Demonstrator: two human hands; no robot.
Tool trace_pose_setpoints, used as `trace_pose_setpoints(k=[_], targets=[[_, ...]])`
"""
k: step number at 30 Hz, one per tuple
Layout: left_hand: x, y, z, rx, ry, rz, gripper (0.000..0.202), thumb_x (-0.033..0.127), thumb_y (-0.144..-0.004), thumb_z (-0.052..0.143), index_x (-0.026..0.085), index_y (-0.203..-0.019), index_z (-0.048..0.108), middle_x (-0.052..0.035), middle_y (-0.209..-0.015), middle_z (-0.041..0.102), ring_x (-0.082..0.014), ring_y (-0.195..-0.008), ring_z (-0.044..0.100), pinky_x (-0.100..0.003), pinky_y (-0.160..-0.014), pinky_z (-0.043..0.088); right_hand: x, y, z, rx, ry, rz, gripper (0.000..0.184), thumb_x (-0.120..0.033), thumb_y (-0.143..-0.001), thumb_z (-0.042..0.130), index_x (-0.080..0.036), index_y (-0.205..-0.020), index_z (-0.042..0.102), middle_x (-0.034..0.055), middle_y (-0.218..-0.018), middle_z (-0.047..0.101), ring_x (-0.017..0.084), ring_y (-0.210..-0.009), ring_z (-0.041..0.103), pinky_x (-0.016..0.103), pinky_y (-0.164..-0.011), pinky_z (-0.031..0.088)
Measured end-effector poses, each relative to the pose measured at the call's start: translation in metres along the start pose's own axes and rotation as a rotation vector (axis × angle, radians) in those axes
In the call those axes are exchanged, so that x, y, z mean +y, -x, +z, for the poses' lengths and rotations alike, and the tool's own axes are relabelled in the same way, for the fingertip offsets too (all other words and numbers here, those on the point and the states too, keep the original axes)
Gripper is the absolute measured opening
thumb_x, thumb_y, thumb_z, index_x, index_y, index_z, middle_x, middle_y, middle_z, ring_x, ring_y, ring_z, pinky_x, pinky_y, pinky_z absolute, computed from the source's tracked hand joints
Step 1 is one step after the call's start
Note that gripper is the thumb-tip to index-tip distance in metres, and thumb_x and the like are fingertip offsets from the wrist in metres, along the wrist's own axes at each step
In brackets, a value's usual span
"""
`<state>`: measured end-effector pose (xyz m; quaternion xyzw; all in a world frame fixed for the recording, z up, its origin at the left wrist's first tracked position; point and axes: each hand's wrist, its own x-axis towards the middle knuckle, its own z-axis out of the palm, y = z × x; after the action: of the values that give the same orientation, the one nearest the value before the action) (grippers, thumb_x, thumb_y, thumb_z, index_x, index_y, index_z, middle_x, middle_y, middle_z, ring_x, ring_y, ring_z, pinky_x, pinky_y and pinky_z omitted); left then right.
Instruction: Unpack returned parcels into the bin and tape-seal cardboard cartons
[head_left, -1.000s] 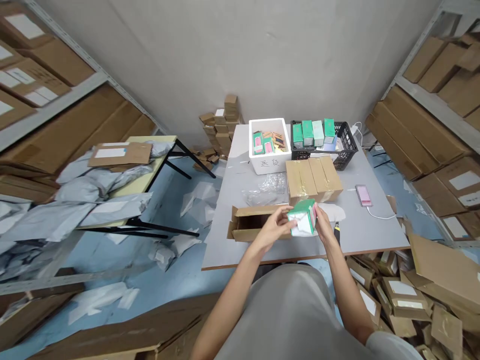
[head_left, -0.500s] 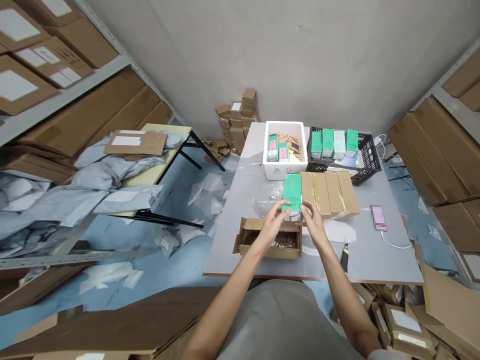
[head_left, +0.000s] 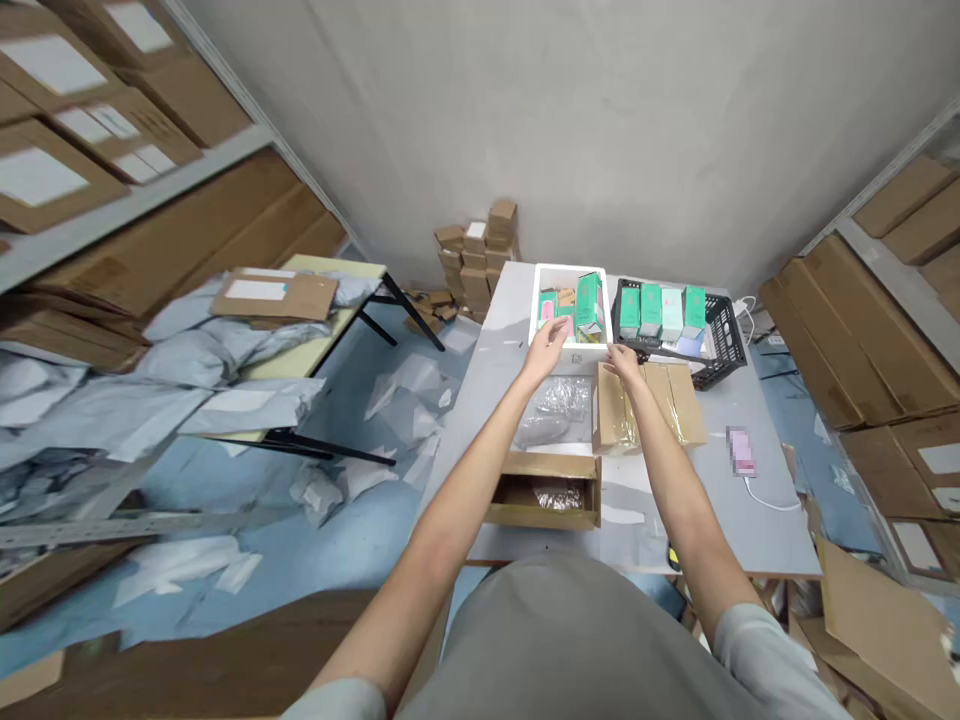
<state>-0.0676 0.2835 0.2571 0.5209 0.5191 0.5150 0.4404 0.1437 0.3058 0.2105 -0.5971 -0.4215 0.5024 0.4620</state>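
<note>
A green box (head_left: 589, 302) stands slightly tilted in the white foam bin (head_left: 534, 300), among smaller green and brown boxes. My left hand (head_left: 546, 348) is over the bin's front rim, left of that green box, fingers stretched out and holding nothing. By the bin's front right corner is my right hand (head_left: 624, 362), its fingers apart and empty, close to the black basket (head_left: 724, 340). Nearer my body an opened cardboard box (head_left: 544, 515) has clear bubble wrap inside. Beside my right forearm sit taped brown cartons (head_left: 675, 400).
Several green boxes (head_left: 650, 308) stand in the basket. Clear plastic wrap (head_left: 559, 405) lies before the bin. A phone (head_left: 741, 452) with a white cable rests on the right of the grey table (head_left: 465, 440). Grey parcels (head_left: 187, 355) cover a side table; shelves with cartons flank both sides.
The green box that both hands held over the table is now in the white foam bin. Both hands have reached forward and come away from it. The view has shifted a little.
</note>
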Motion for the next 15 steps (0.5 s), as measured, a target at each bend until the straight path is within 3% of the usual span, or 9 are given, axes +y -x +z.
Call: trace_pose_setpoints(k=[5,8,11,15], targets=[[-0.097,0.110,-0.080,0.066,-0.256,-0.142,0.034,0.040,-0.104,0.062,0.019,-0.125,0.079,-0.0151,-0.141,0.081,-0.0326,-0.140,0.072,-0.047,-0.121,0.057,0.105,0.095,-0.031,-0.034,0.079,0.186,0.033,-0.052,-0.094,0.080,-0.019,-0.096,0.073,0.0093,-0.097,0.084,0.019,-0.087,0.080,0.034,-0.088,0.068],[-0.140,0.164,-0.125,0.164,-0.345,-0.248,0.037,0.045,-0.103,0.061,0.018,-0.119,0.079,-0.0166,-0.138,0.082,-0.0328,-0.136,0.074,-0.047,-0.121,0.056,0.144,0.148,-0.048,-0.059,0.133,0.250,0.043,-0.060,-0.089,0.083,-0.019,-0.099,0.076,0.0124,-0.102,0.087,0.024,-0.095,0.083,0.038,-0.092,0.068],[-0.168,0.193,-0.154,0.196,-0.319,-0.360,0.043,0.053,-0.105,0.057,0.018,-0.115,0.078,-0.0166,-0.134,0.083,-0.0317,-0.130,0.075,-0.048,-0.122,0.056,0.159,0.173,-0.058,-0.065,0.190,0.266,0.051,-0.066,-0.085,0.084,-0.018,-0.101,0.079,0.0147,-0.111,0.088,0.028,-0.106,0.083,0.044,-0.100,0.067],[-0.188,0.197,-0.165,0.173,-0.233,-0.473,0.049,0.061,-0.105,0.057,0.019,-0.120,0.077,-0.0166,-0.140,0.081,-0.0313,-0.130,0.074,-0.049,-0.118,0.059,0.150,0.155,-0.049,-0.114,0.359,0.094,0.050,-0.064,-0.093,0.078,-0.017,-0.108,0.082,0.0176,-0.122,0.087,0.031,-0.118,0.081,0.047,-0.113,0.062]])
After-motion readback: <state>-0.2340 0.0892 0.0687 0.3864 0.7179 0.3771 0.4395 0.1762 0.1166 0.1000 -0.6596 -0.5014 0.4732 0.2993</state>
